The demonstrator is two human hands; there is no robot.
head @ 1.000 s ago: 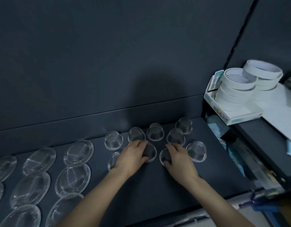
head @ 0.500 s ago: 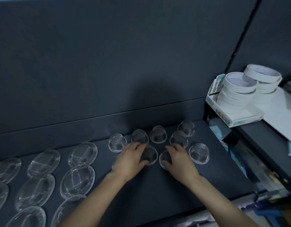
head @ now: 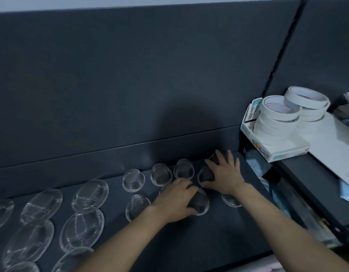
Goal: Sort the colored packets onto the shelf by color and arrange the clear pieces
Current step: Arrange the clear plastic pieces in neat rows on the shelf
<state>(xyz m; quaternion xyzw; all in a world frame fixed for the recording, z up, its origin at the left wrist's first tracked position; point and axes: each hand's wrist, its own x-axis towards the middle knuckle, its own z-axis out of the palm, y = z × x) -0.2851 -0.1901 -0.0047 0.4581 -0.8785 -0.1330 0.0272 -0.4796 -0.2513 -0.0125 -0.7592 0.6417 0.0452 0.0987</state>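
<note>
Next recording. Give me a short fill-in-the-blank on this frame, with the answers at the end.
The tape rolls stacked in the box are ___ in colour.
The large oval clear pieces lie to the ___ of the small round clear cups.
Of the left hand and the right hand, the one nearer the back wall is the ___.
Missing words: white; left; right.
</note>
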